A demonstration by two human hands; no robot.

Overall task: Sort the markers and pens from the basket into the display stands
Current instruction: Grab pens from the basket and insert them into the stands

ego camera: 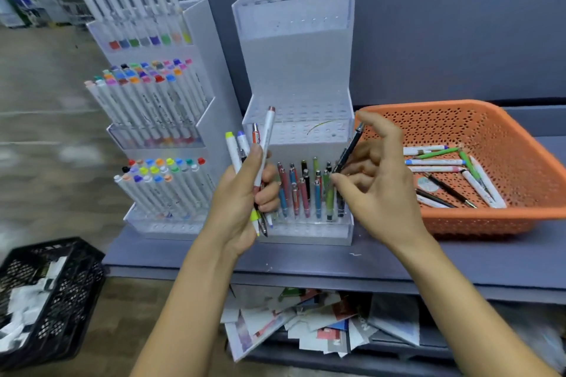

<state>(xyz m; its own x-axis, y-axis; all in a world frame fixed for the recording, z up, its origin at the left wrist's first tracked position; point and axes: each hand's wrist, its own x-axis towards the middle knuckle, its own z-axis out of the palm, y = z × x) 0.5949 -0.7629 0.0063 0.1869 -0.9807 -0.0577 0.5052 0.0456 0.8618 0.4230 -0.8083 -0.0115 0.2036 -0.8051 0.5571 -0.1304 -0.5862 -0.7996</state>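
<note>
My left hand (242,199) grips a bundle of markers and pens (262,150), tips up, in front of the clear pen stand (298,76). My right hand (375,180) pinches a dark pen (349,148), tilted, just above the stand's lowest tier, where several colourful pens (306,190) stand upright. The stand's upper tiers hold nothing. To the left, the marker stand (211,49) holds three tiers of white markers with coloured caps. The orange basket (520,144) at the right holds several loose markers and pens (450,174).
Everything stands on a blue-grey shelf (306,257) against a dark wall. Below the shelf lies a heap of papers and booklets (306,324). A black crate (46,294) with white scraps sits on the floor at the lower left.
</note>
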